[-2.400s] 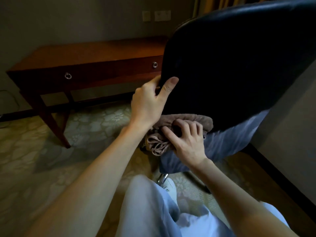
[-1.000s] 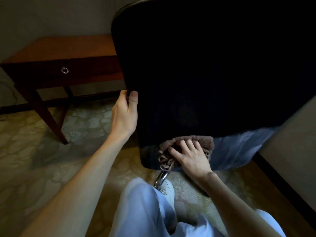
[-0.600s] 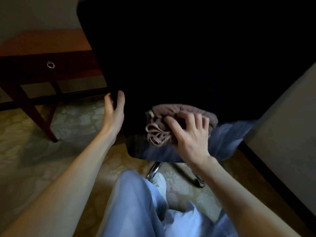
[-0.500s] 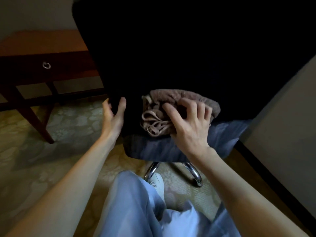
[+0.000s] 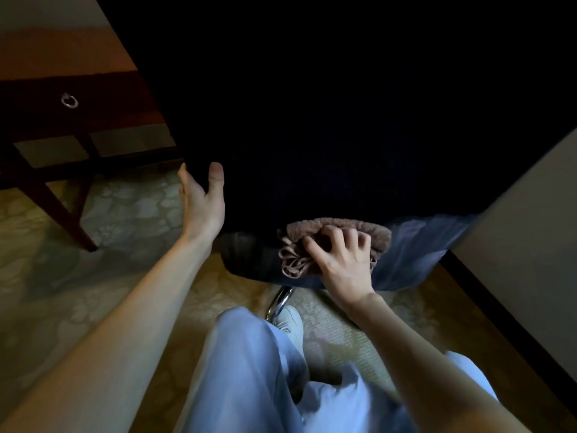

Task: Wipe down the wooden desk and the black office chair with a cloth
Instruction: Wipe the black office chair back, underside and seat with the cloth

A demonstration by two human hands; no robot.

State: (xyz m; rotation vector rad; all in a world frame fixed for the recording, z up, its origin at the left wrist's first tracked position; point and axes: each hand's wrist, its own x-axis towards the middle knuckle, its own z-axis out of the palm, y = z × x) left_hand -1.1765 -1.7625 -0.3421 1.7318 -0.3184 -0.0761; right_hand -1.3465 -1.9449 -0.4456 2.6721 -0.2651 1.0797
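Wiping the lower back of the black office chair (image 5: 343, 104) was the step in hand, as I judged it. You had the cloth (image 5: 337, 242), a bunched brownish towel, pressed against the bottom edge of the chair's dark backrest, low and to the right of its middle. Your right hand (image 5: 342, 260) lay on top of it with the fingers curled into the folds, holding it to the surface. Your left hand (image 5: 203, 201) steadied the chair at its left edge, thumb on the near face and fingers wrapped behind, so the grip was closed on the chair itself.

To do this well, you would have needed to keep that left hand firm, since a swivel chair probably turns under a sideways push. Flattening the cloth more, and working in overlapping passes across the edge, should have covered the surface evenly.

Behind the chair to the left stood the wooden worktop (image 5: 62, 57), with a ring pull (image 5: 69, 100) on its drawer front. Patterned carpet (image 5: 131, 214) lay below, and your pale trouser leg (image 5: 249, 370) filled the foreground.
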